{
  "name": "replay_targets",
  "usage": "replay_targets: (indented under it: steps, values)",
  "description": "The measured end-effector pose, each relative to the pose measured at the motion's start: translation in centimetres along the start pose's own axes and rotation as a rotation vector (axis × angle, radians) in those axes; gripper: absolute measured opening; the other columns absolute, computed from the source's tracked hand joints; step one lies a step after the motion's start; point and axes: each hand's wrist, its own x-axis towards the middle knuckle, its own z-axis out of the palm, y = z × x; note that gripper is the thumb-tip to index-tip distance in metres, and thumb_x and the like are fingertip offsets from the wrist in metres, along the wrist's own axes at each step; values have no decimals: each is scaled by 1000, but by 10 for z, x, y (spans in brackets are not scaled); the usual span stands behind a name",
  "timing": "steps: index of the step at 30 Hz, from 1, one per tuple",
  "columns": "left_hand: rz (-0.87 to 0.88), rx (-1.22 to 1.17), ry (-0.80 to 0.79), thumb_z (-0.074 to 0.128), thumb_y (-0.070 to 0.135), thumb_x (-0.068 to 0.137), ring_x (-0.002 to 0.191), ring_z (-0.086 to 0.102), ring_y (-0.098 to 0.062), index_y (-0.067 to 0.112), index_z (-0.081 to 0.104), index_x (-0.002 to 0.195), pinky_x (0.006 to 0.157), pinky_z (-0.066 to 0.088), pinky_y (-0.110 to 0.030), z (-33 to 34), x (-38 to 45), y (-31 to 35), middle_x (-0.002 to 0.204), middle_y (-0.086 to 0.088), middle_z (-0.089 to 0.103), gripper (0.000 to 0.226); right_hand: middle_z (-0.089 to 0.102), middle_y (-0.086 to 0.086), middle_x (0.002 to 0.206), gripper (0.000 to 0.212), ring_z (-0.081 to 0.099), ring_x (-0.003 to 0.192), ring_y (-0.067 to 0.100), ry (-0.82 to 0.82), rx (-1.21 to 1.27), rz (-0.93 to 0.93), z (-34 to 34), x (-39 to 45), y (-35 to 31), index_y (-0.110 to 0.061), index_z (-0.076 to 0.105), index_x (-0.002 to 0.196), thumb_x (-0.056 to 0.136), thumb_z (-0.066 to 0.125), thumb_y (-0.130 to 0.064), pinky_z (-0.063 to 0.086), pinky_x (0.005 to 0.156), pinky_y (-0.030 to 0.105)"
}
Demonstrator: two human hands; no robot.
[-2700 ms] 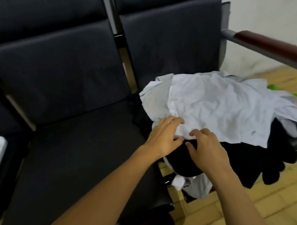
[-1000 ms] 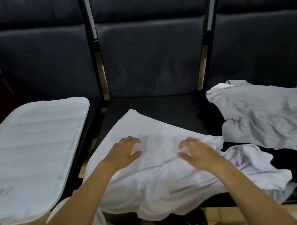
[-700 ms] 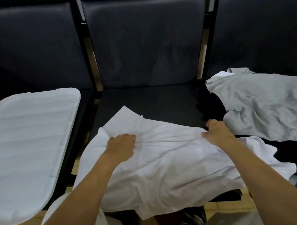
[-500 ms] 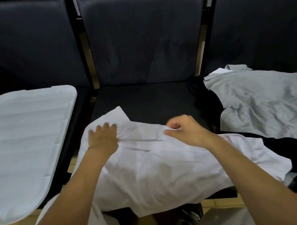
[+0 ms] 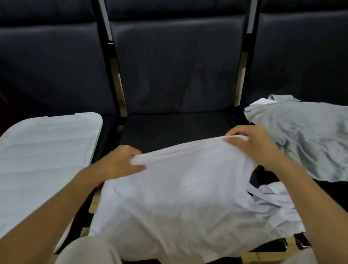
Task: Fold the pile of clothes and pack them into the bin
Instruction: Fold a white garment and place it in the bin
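The white shirt lies across the middle seat of a row of dark padded chairs, its near part hanging over the front edge toward the person's lap and its right side trailing into the rest of the pile. The left hand pinches the far edge at its left end, fingers curled round a bunched ridge of cloth; the right hand grips the same edge at its right end, thumb and fingers closed on the hem, so the edge runs taut between them.

The cloth looks thin, light and limp, likely a cotton knit. It should drape and crease wherever it is unsupported, and will not keep a shape unless laid flat and smoothed. The best hold is probably where the hands are now, at two spread points on one edge, so the weight hangs evenly. A single-point grip would let it collapse into a bunch.

Right of it, on the next seat, a grey shirt lies crumpled but roughly spread, over dark garments that I cannot make out singly. On the left seat rests a white ribbed plastic lid with rounded corners, smooth and rigid; the bin itself is not in view.
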Motion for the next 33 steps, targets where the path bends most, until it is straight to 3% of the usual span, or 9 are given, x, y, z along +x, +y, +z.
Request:
replay_targets:
  steps: [3, 7, 11, 15, 19, 22, 26, 29, 33]
  values:
    - [7, 198, 28, 80, 31, 79, 56, 55, -6, 23, 58, 58, 57, 42, -27, -54, 3, -11, 55, 9, 55, 31, 72, -8, 83, 13, 64, 82, 5, -104, -252, 10, -23, 26, 3, -25, 74, 80, 88, 72, -15, 47, 81, 21]
    - [15, 348, 280, 76, 18, 81, 66, 62, -20, 31, 58, 59, 63, 50, -35, -137, 17, 3, 63, 9, 61, 31, 64, 10, 84, 12, 62, 94, 38, 130, -451, -114, -70, 84, -33, -3, 77, 96, 91, 66, -5, 32, 76, 22]
    - [51, 323, 633, 67, 10, 86, 62, 59, -28, 20, 56, 63, 60, 52, -44, -208, 11, 42, 63, -4, 59, 27, 60, 13, 97, 21, 56, 93, 26, 419, -323, -156, -120, 113, -96, -7, 74, 109, 97, 58, -13, 32, 79, 20]
    - [202, 324, 704, 68, 7, 84, 62, 57, -25, 26, 51, 65, 59, 48, -40, -228, -16, 68, 63, -1, 57, 32, 61, 5, 106, 20, 53, 97, 14, 497, -232, -253, -142, 95, -134, -14, 72, 111, 97, 58, -18, 35, 85, 22]
    - [239, 422, 598, 64, 9, 78, 64, 63, -28, 26, 57, 73, 60, 48, -36, -188, -49, 39, 67, 1, 63, 19, 67, 2, 95, 20, 62, 88, 12, 284, -180, -319, -118, 41, -125, -24, 72, 96, 90, 68, -5, 45, 76, 11]
    - [217, 483, 483, 55, 6, 63, 64, 66, -28, 39, 45, 74, 61, 39, -33, -125, -68, -4, 67, 6, 62, 35, 71, -10, 82, 27, 66, 82, 4, 8, -132, -241, -70, -3, -94, -32, 70, 84, 85, 74, -6, 48, 71, 10]
    - [-134, 580, 9, 60, 22, 85, 109, 59, -18, 38, 44, 95, 82, 32, -32, -36, -95, -50, 113, 9, 58, 25, 70, -17, 81, 8, 63, 78, -3, -471, -199, -7, 10, -49, -45, -36, 73, 84, 84, 77, -29, 48, 72, 15]
    - [-263, 364, -211, 64, 49, 87, 103, 47, -10, 37, 46, 97, 87, 34, -32, 13, -106, -72, 110, 13, 45, 24, 68, -12, 97, 22, 63, 90, 2, -837, -242, 157, 53, -67, -16, -32, 72, 103, 83, 75, -39, 53, 84, 20]
    - [-273, 270, -114, 54, 53, 93, 108, 45, -17, 31, 53, 96, 96, 42, -40, 43, -92, -69, 105, 10, 42, 22, 61, -14, 114, 26, 59, 105, 3, -753, -309, 150, 78, -60, 2, -33, 66, 113, 89, 65, -44, 49, 94, 21]
